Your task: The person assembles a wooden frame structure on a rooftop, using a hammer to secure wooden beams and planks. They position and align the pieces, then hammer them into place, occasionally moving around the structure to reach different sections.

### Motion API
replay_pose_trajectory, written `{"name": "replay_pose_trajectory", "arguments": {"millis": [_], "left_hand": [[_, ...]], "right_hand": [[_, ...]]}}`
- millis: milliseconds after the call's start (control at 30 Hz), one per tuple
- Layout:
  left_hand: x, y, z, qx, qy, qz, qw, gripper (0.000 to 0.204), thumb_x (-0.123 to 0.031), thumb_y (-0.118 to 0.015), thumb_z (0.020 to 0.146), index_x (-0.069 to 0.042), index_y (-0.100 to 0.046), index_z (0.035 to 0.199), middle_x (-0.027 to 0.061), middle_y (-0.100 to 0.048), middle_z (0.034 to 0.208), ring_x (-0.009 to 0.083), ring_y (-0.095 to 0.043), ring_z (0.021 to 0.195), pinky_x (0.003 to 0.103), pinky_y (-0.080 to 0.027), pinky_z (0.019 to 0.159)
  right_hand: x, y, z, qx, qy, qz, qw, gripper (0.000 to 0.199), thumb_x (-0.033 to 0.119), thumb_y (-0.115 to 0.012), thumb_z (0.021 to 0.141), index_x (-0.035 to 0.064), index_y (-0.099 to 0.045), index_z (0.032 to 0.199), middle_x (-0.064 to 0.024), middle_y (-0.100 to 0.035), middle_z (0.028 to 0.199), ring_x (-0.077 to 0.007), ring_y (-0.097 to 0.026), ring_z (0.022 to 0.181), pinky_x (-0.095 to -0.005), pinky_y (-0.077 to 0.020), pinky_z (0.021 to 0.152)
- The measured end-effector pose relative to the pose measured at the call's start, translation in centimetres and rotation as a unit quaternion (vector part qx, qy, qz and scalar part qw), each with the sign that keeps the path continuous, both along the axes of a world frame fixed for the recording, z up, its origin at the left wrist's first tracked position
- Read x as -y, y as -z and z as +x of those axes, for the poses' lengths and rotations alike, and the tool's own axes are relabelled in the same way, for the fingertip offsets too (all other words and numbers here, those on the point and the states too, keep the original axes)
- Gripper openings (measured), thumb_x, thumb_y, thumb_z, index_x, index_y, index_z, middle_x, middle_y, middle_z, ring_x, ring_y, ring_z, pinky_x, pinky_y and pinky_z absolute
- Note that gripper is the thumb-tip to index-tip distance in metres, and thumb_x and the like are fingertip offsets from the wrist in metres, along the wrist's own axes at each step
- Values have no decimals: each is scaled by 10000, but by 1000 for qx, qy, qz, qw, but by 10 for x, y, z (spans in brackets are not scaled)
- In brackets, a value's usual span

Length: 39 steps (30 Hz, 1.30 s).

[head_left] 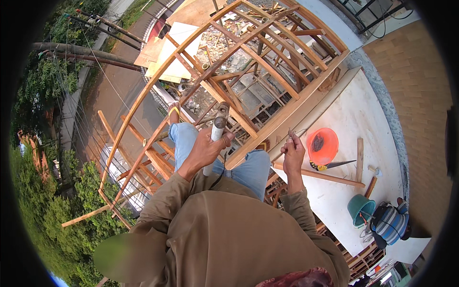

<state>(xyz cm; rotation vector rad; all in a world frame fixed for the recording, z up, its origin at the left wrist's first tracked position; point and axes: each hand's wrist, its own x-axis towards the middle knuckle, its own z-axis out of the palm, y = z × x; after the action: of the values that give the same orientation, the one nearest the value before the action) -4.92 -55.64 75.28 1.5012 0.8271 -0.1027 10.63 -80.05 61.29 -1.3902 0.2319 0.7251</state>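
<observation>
My left hand [206, 149] is wrapped around a grey-white pipe [217, 130] that stands upright between my knees. My right hand [293, 154] pinches thin metal wire or nails [290, 132] at the fingertips, held over the edge of the white plywood deck [354, 115]. I sit high up on a curved wooden frame [267, 62], in blue jeans and an olive jacket, one foot in a yellow-strapped sandal [173, 109] resting on a beam.
An orange bucket [323, 146] holds dark contents on the deck, with a yellow-handled saw [330, 165] beside it. Loose wooden slats [359, 160], a teal bucket [361, 209] and a striped bag [389, 222] lie to the right. Far below are a road, rubble and trees.
</observation>
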Motion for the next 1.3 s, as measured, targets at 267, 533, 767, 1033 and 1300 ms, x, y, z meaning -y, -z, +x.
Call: {"name": "replay_pose_trajectory", "arguments": {"millis": [267,533,767,1033,1300], "left_hand": [[53,-21,16,148,77,-30,986,214,-154,-671,981,38,-697,1072,122,-715,1067,202,-672,984,343,-541,848],[112,-17,56,2,138,-16,990,168,-91,-661,968,46,-717,1045,67,-718,930,115,-620,803,277,-511,730],[114,-4,80,-14,129,83,988,149,-19,-606,936,58,-709,1012,118,-734,920,168,-705,870,293,-560,779],[67,10,35,-225,88,196,951,202,-5,-534,863,65,-687,975,126,-699,830,172,-693,683,306,-549,607],[84,86,-5,-405,170,159,884,178,-2,-546,803,37,-705,872,86,-676,711,148,-625,599,306,-502,558]], "right_hand": [[-56,-89,-79,-126,16,254,959,222,139,-659,994,11,-559,1144,-56,-657,933,-98,-623,736,-265,-550,633],[11,-83,-77,-137,37,268,953,218,178,-654,1002,20,-535,1093,-74,-677,883,-134,-651,641,-274,-566,564],[101,2,-49,-80,-79,97,989,305,311,-596,1033,37,-530,1149,-79,-662,969,-132,-656,781,-275,-558,659],[237,206,-38,-34,-148,-361,920,285,243,-638,957,-18,-652,1069,-133,-712,922,-214,-705,791,-359,-560,717],[138,409,-10,-36,-138,-265,954,228,201,-639,924,-8,-679,1006,-180,-723,922,-323,-710,859,-409,-548,778]]}}
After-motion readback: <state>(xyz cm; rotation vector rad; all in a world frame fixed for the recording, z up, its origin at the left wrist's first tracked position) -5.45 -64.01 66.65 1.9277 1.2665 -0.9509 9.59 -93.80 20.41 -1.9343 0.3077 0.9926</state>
